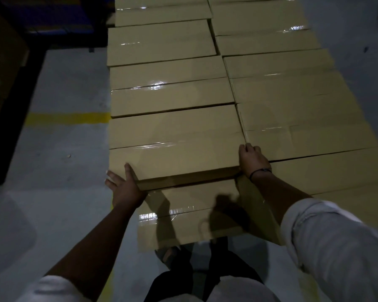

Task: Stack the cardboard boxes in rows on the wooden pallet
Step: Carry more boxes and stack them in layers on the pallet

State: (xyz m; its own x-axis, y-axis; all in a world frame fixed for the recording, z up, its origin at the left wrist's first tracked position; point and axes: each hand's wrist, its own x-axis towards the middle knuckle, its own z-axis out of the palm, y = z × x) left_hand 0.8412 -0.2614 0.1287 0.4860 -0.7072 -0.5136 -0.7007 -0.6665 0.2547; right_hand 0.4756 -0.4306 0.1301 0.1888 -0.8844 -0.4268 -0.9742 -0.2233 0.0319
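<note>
The flat tan taped cardboard box [175, 149] sits nearest in the left row, atop a lower box; left hand [124, 188] and right hand [252, 160] grasp its near corners; nudge it square, edges flush with its neighbours

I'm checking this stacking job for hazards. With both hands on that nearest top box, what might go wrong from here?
The right hand sits at the seam between the held box and the neighbouring box, so fingers could get pinched if the box slides across. The box overhangs the lower box unevenly, so it may settle crooked. The person's sandalled foot stands close under the stack edge, exposed if a box slips.
</note>
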